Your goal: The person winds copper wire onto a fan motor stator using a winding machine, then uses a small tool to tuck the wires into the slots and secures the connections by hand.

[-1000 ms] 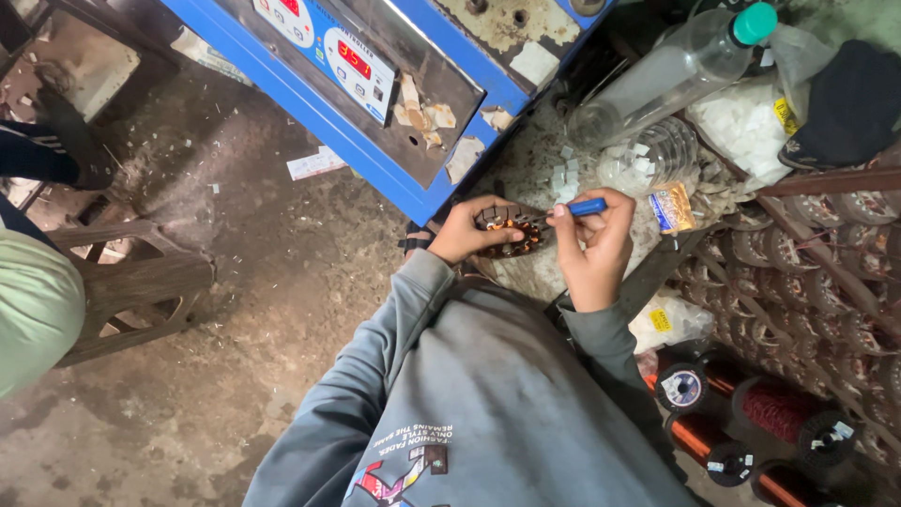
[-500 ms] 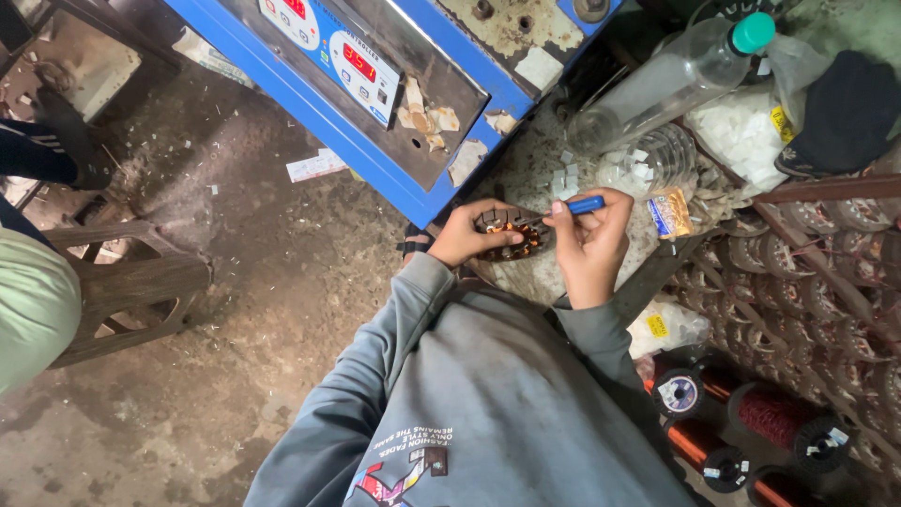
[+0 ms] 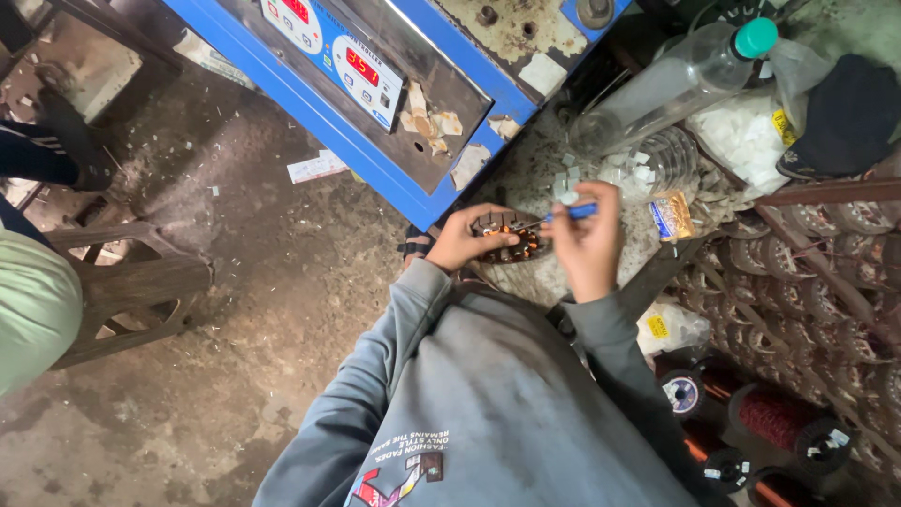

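— What crowds my hands at frame centre?

— My left hand [image 3: 457, 246] is clamped on the round wound stator [image 3: 508, 237]; my right hand [image 3: 589, 246] pinches a blue tool [image 3: 574, 213] above it. A blue machine [image 3: 394, 84] fills the upper left, a clear bottle [image 3: 671, 84] upper right, wire spools [image 3: 779, 418] lower right.

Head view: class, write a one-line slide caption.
Left hand grips a copper-wound stator ring while right hand holds a blue tool over it, beside a blue machine.
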